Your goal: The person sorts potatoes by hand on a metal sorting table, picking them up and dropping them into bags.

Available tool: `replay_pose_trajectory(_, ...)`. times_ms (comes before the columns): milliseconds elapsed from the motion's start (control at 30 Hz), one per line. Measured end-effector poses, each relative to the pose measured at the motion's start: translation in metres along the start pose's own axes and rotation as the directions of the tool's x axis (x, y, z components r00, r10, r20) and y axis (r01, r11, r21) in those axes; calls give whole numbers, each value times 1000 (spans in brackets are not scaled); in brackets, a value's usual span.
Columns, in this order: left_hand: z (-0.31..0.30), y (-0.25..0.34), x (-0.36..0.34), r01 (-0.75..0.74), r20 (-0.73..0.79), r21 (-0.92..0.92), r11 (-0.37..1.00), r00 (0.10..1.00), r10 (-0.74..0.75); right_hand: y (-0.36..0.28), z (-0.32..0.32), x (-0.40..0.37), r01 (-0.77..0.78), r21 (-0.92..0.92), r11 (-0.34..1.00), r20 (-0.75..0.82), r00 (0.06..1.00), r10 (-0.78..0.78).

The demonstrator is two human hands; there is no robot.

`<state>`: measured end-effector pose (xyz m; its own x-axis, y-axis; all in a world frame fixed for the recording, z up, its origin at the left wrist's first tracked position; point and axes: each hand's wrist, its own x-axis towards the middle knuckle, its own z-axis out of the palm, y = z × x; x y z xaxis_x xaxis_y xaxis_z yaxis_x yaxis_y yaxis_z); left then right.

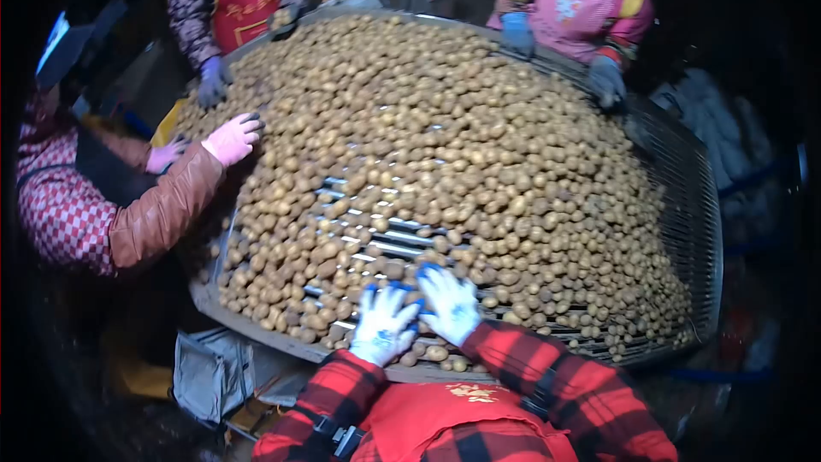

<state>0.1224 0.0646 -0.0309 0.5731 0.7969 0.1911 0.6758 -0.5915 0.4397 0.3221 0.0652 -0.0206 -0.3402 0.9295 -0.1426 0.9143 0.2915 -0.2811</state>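
Note:
Many small potatoes (pixel 547 180) cover a slatted metal sorting table (pixel 399 239). My left hand (pixel 385 323), in a white glove with blue fingertips, rests palm down on potatoes near the table's front edge, its fingers spread. Close beside it on the right, my right hand (pixel 451 304) wears a matching glove. Its fingers stretch forward and to the left over the potatoes, and nothing shows in its grasp. Whatever lies under both palms is hidden. A few loose potatoes (pixel 436 352) sit between my wrists, and bare slats show just beyond my fingers.
At the left, a person's pink-gloved hand (pixel 233 139) reaches over the potatoes. Two more people stand across the table, one with a dark glove (pixel 214 81), the other with blue-grey gloves (pixel 606 81). A grey container (pixel 209 376) stands below the front left edge.

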Motion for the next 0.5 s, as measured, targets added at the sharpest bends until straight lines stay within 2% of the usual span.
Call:
replay_pose_trajectory(33,-1,-12,1,96,-21,60,994,995,-95,-14,-12,23,6,-110,994,91,996,4)
replay_pose_trajectory(100,-19,-29,8,192,-43,130,973,981,-188,-30,-11,51,5,-36,999,23,1000,-4)
replay_pose_trajectory(133,-21,-37,8,191,-57,198,961,981,-184,-34,-12,59,21,87,996,5,1000,-22)
replay_pose_trajectory(167,-23,-45,6,193,-71,264,945,981,-180,-26,-2,61,133,187,973,-150,983,-106)
replay_pose_trajectory(233,-48,-45,-3,289,-125,176,941,955,-270,-7,-32,54,171,84,982,-248,958,-145)
replay_pose_trajectory(267,-56,-49,-14,307,-178,197,931,945,-274,11,-50,48,142,16,990,-328,936,-129)
replay_pose_trajectory(300,-61,-56,-29,327,-231,214,920,932,-278,30,-79,43,32,164,986,-308,951,20)
replay_pose_trajectory(333,-63,-66,-44,404,-269,226,886,900,-342,61,-83,33,35,140,990,-523,851,44)
replay_pose_trajectory(367,-64,-78,-63,478,-306,237,846,863,-402,88,-89,21,-45,79,996,-626,775,85)
replay_pose_trajectory(400,-60,-94,-86,522,-376,277,807,831,-409,108,-103,6,-85,250,965,-654,720,233)
replay_pose_trajectory(433,-54,-108,-106,568,-445,313,761,796,-411,129,-105,-10,-190,274,943,-636,700,325)
replay_pose_trajectory(467,-52,-114,-117,599,-470,259,758,764,-443,144,-100,-20,-171,587,792,-549,634,544)
replay_pose_trajectory(500,-52,-111,-117,642,-483,187,743,719,-500,174,-82,-26,-187,742,643,-422,615,666)
